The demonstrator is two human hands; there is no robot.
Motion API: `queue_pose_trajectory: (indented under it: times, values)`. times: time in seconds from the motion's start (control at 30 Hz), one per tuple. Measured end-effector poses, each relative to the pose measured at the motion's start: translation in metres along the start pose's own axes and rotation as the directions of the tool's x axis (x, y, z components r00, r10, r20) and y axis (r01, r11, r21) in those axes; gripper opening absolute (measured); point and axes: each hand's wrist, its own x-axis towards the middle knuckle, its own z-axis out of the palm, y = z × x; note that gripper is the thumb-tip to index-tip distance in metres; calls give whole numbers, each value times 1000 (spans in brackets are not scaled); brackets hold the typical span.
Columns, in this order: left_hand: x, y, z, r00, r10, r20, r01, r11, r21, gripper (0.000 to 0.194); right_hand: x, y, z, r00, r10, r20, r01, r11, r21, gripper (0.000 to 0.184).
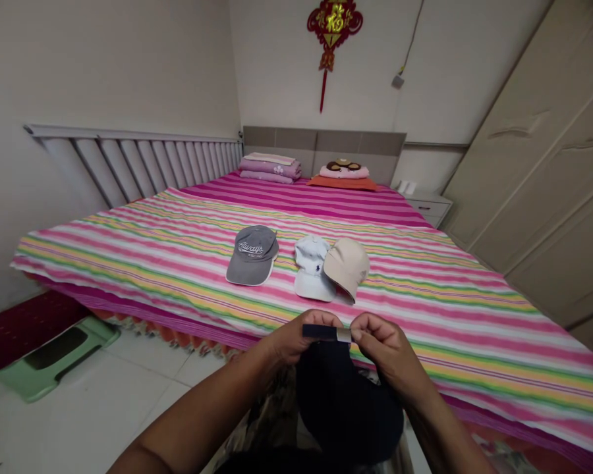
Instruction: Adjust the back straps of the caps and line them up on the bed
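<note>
Both hands hold a dark navy cap (pixel 343 401) in front of me, over the near edge of the bed. My left hand (pixel 296 339) pinches the cap's back strap (pixel 326 333) from the left. My right hand (pixel 383 345) pinches the strap's pale end from the right. The cap hangs down between my forearms. On the striped bedspread (pixel 178 250) beyond lie a grey cap (pixel 253 255), a white cap (pixel 312 268) and a beige cap (pixel 347 264) that overlaps the white one.
Folded pink bedding (pixel 271 168) and a pillow (pixel 343 172) lie by the headboard. A green stool (pixel 54 355) stands on the floor at left. Wardrobe doors (pixel 548 164) line the right wall, with a nightstand (pixel 429 204) beside the bed.
</note>
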Motion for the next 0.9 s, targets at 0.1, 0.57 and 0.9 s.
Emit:
queue_pose_trajectory:
  times: [0.1,0.57,0.9]
  values:
    - [-3,-2,1,998,48,-43,-49,999,-10,35,-1,1,2,1000,13,2,-13,999,45,23]
    - [-16,8,-29,923,335,-191,-360,925,-117,32,-2,33,-12,921,220,320,-362,787,499,40]
    - [-60,-1,-77,946,267,-185,-300,936,-183,32,13,31,26,946,298,124,-298,655,695,23]
